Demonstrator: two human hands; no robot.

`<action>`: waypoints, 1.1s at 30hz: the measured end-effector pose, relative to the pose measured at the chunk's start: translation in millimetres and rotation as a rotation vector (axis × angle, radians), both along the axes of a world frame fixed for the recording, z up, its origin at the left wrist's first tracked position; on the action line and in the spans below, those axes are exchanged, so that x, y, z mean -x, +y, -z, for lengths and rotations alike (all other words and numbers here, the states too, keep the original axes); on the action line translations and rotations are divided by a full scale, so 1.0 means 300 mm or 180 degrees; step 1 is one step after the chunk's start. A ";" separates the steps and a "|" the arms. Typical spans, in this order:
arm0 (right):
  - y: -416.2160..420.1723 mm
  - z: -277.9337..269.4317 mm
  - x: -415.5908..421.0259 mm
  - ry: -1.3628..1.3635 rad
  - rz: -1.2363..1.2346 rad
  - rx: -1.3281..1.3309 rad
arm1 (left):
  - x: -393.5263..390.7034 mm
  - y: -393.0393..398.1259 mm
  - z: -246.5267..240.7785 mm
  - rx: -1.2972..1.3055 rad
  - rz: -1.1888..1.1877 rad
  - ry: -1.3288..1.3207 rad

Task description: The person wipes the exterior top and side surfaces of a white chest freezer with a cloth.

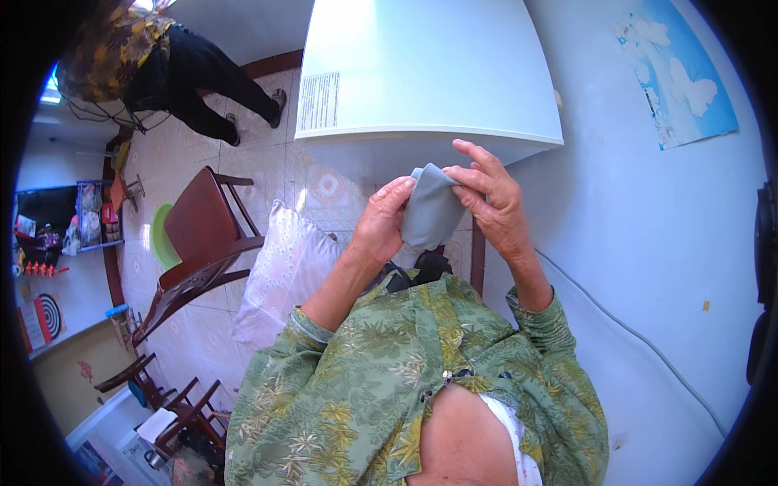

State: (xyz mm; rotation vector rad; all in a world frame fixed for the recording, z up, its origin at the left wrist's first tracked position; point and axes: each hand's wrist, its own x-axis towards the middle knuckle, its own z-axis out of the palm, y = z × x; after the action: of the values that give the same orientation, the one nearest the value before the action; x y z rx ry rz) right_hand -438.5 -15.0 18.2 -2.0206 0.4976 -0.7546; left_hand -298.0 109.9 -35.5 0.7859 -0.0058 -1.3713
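Observation:
Both hands hold a small piece of folded grey-blue fabric (433,209) in front of my body. My left hand (380,222) pinches its left edge between thumb and fingers. At the upper right corner, my right hand (495,203) grips the fabric with thumb and index finger, its other fingers raised and spread. The cloth hangs down between the hands and tapers to a point at the top; whether it is a sock or a plain cloth I cannot tell. Just beyond my fingers is the front edge of a large white appliance (425,73).
A brown wooden chair (203,222) stands at left, beside a green basin (163,237). A pale floral cushion (285,267) is near my left elbow. Another person (194,79) stands at upper left. Along the right wall (608,243) runs a grey cable (638,337).

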 end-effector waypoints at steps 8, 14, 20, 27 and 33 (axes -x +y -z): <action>0.050 -0.065 -0.005 0.0193 -0.1082 -0.0253 | -0.046 0.063 0.067 0.0016 -0.0214 0.0210; 0.080 -0.007 -0.068 0.0659 -0.0687 -0.0053 | -0.044 0.129 -0.001 0.0054 -0.0154 -0.0083; 0.141 0.005 -0.170 0.0962 -0.0571 0.1179 | -0.060 0.195 -0.005 0.0250 -0.0221 -0.0562; 0.104 0.038 -0.252 0.1883 -0.0980 0.1835 | -0.117 0.286 0.129 -0.0147 -0.0477 -0.0019; -0.084 0.076 -0.368 0.1381 -0.0153 0.1105 | -0.209 0.328 0.322 -0.0600 -0.1739 0.0341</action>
State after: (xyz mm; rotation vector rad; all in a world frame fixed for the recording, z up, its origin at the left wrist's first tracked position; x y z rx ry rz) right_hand -328.0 -40.0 -4.7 -2.5301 0.5909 -0.3858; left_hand -235.2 208.1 -132.3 0.7953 0.4002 -0.8975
